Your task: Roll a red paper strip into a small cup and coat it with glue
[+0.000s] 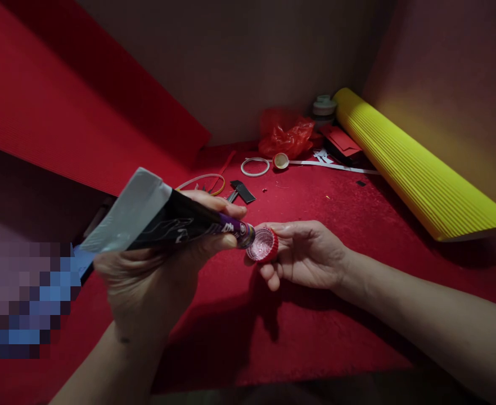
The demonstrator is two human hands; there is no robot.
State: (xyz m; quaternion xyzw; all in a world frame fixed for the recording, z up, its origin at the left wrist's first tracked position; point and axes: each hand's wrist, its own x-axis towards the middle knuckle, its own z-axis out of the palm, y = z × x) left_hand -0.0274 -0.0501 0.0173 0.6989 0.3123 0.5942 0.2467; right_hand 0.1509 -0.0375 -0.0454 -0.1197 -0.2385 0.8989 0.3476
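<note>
My left hand (159,287) is wrapped round a squeeze tube (189,223), black and purple with a wide pale flat end. The tube tilts, its narrow end pointing right. That tip meets the rim of a small round cup (265,246), red and ribbed outside, with pale pinkish rings inside. Between the thumb and fingers of my right hand (309,253) the cup is held, its opening facing left and toward me. Whether the tip touches the cup's inner wall I cannot make out. Both hands are above the red tabletop (231,349).
A red ribbed sheet (71,107) leans at left, a yellow corrugated roll (416,169) at right. Behind my hands lie a black piece (243,192), a white coiled ring (255,174), another small cup (280,161), a white strip (336,166), a red plastic bag (288,138) and a lidded jar (324,107).
</note>
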